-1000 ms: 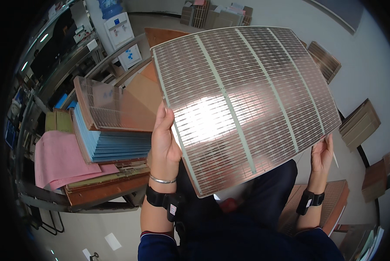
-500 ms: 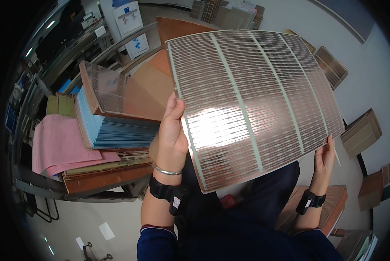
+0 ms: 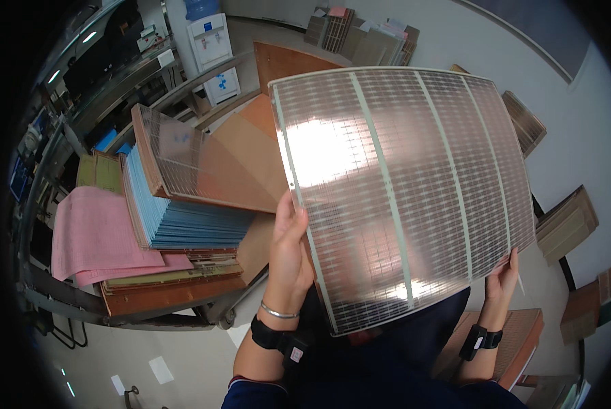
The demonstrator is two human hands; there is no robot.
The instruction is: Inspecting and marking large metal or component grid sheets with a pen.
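Observation:
A large thin circuit board panel [image 3: 425,204], coppery and shiny with pale green strips and rows of fine slots, is held up and tilted in front of me. My left hand [image 3: 292,238] grips its left edge, the thumb on the face and the other fingers partly hidden behind. At the lower right corner, my right hand [image 3: 502,276] pinches the edge. Left of the panel, a stack of blue-edged boards [image 3: 200,228] sits under a brown board [image 3: 244,174] and a clear patterned sheet [image 3: 173,146].
Pink paper [image 3: 101,235] drapes over the cart's [image 3: 67,303] left side. A brown slotted stack [image 3: 520,334] stands by my right arm. More panels [image 3: 568,225] lean against the right wall. Behind is a water dispenser [image 3: 210,44].
Both hands and the panel sit lower in view, and the panel's tilt has altered. The bright reflection has shifted up its left side. Both hands keep their hold.

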